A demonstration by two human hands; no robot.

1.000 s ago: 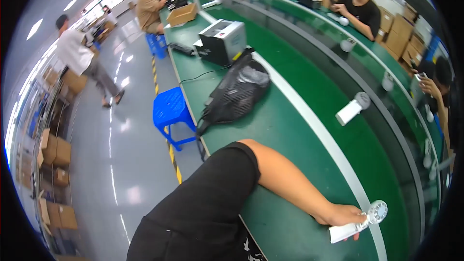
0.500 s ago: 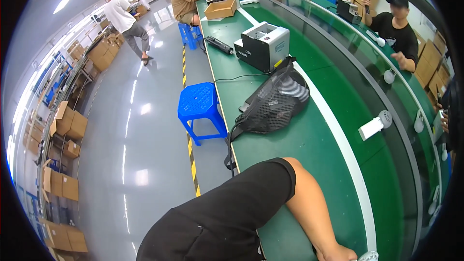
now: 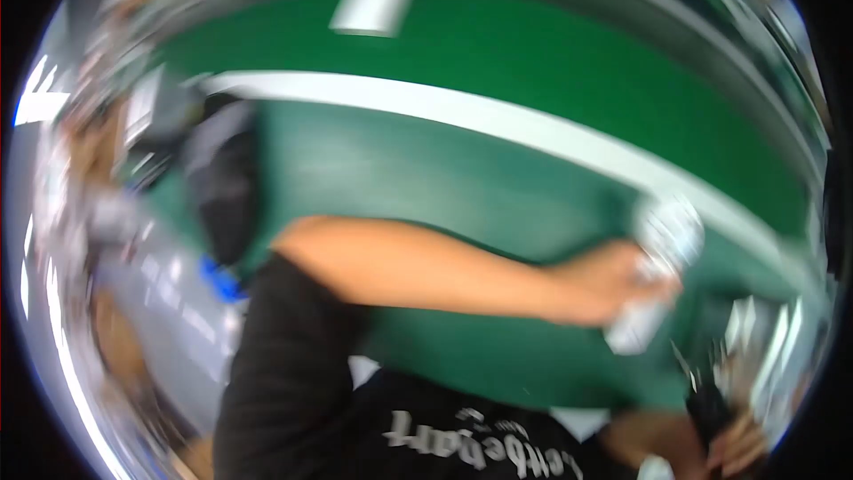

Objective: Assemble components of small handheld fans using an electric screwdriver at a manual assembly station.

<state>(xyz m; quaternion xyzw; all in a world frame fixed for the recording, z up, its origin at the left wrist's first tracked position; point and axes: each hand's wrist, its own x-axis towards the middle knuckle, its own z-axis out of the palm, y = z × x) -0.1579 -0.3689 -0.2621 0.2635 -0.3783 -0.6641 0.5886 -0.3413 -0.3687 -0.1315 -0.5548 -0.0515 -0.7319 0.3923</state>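
My left hand (image 3: 609, 283) is closed round the neck of a white handheld fan (image 3: 668, 231). The fan's round head tilts up toward the white line, and its handle points down toward me over the green bench (image 3: 426, 169). At the lower right, the fingers of my right hand (image 3: 739, 446) wrap round a black tool (image 3: 707, 407) with a dark shaft; motion blur hides its exact kind. A small white thing beside my right forearm is too blurred to name.
Another white fan (image 3: 378, 2) lies on the green belt (image 3: 533, 62) beyond the white line (image 3: 426, 102). A black mesh bag (image 3: 224, 178) rests on the bench at left. Blurred pale objects (image 3: 764, 329) stand at the right.
My view has swung right and down onto the bench. The fan in my left hand, barely visible before at the lower edge, now shows fully. My right hand with the black tool has come into view.
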